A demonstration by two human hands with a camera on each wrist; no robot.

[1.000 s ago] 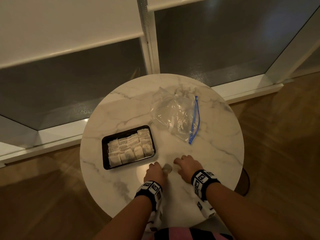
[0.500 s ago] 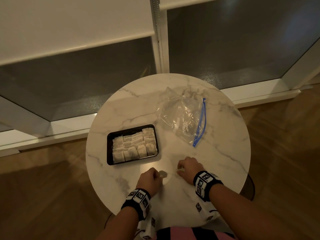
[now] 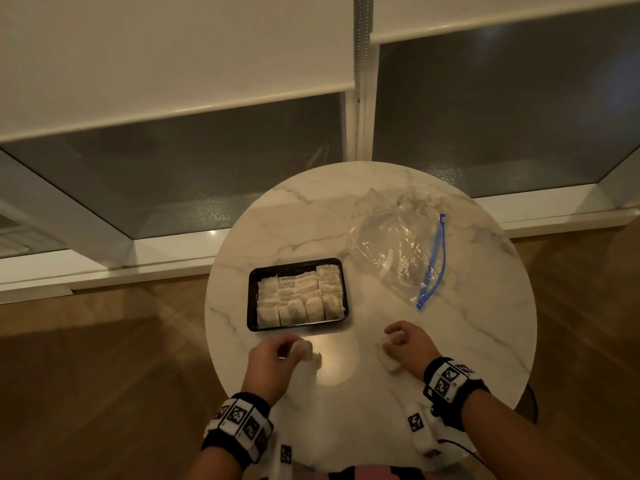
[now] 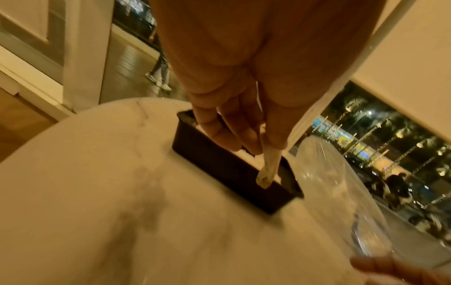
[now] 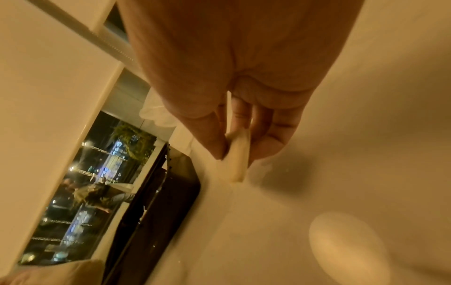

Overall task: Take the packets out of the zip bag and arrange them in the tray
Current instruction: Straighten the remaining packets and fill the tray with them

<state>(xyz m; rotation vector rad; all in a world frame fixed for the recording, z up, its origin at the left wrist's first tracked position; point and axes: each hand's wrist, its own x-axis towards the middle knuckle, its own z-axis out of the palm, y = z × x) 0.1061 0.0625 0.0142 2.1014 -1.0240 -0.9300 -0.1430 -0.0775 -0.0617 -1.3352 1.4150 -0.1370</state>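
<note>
A black tray on the round marble table holds several pale packets in rows. The clear zip bag with a blue zipper lies flat at the back right. My left hand hovers just in front of the tray and pinches one pale packet between thumb and fingers. My right hand is near the table's front, right of the left hand, and pinches another packet whose lower end touches the tabletop.
The table stands against a low window ledge with blinds above. Wooden floor surrounds it on both sides. A bright lamp reflection lies on the marble between my hands.
My hands were close together over one spot at the table's front; they have drawn apart, the left toward the tray with a packet, the right staying lower right with another.
</note>
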